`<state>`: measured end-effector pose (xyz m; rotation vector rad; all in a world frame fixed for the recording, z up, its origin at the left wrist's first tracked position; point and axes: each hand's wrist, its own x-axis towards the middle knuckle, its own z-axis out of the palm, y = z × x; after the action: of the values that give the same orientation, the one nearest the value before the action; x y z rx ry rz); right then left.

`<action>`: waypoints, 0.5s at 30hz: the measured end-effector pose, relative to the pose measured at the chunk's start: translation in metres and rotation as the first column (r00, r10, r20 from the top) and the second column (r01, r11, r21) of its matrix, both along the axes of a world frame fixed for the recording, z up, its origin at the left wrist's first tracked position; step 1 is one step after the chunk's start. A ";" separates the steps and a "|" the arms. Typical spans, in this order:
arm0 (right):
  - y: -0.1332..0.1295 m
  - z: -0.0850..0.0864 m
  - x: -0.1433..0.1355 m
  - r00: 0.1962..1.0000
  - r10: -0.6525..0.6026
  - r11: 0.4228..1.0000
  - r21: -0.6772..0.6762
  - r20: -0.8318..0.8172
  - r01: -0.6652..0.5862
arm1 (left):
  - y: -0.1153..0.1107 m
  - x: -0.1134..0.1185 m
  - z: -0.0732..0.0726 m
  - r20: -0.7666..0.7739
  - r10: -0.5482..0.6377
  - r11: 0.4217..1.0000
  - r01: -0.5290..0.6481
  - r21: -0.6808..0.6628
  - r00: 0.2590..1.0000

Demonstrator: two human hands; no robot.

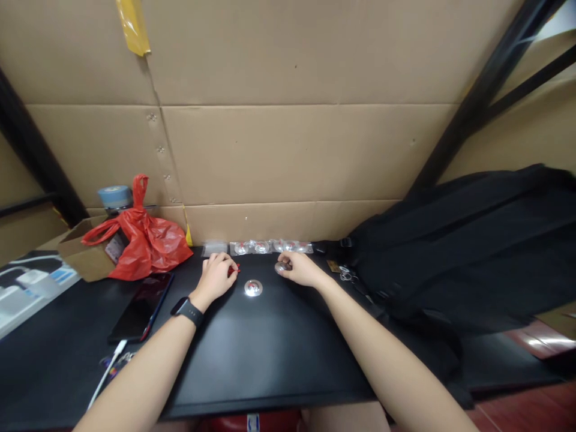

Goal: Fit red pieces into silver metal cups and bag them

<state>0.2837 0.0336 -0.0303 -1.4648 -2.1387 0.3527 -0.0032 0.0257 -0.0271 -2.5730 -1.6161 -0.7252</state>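
My left hand (218, 275), a dark watch on its wrist, rests on the black table with its fingers curled down over small red pieces (233, 270). What they are is mostly hidden by the fingers. My right hand (297, 267) pinches a clear, shiny round disc (282, 267) by its edge, just above or on the tabletop. Between the hands and slightly nearer lies a round silvery disc (252, 288) with a red mark at its centre. Behind them, along the cardboard wall, several similar discs in clear plastic packets (261, 247) sit in a row.
At left are a red plastic bag (150, 246), a cardboard box (85, 252), a phone (141, 307) with a white cable beside it, and a white power strip (38, 294). A large black backpack (468, 246) covers the right side, with keys (346, 274) beside it.
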 end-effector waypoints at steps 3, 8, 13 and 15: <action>0.001 -0.001 0.000 1.000 -0.006 1.000 -0.004 -0.031 0.006 | -0.001 0.001 0.001 0.004 -0.005 1.000 0.005 -0.004 1.000; -0.001 0.001 -0.002 0.994 -0.041 0.999 0.006 -0.102 0.042 | -0.002 0.000 0.004 0.029 -0.002 1.000 0.002 -0.008 1.000; -0.008 0.012 -0.009 0.982 -0.005 0.998 0.056 -0.187 0.016 | -0.007 0.001 0.016 0.125 -0.019 1.000 0.016 0.024 0.992; -0.013 0.017 -0.015 0.969 0.066 0.996 0.067 -0.240 -0.051 | -0.013 0.005 0.023 0.166 -0.039 0.999 0.035 0.027 0.985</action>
<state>0.2688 0.0203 -0.0132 -1.2575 -1.9816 0.4594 0.0014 0.0124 -0.0045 -2.5943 -1.5936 -0.9809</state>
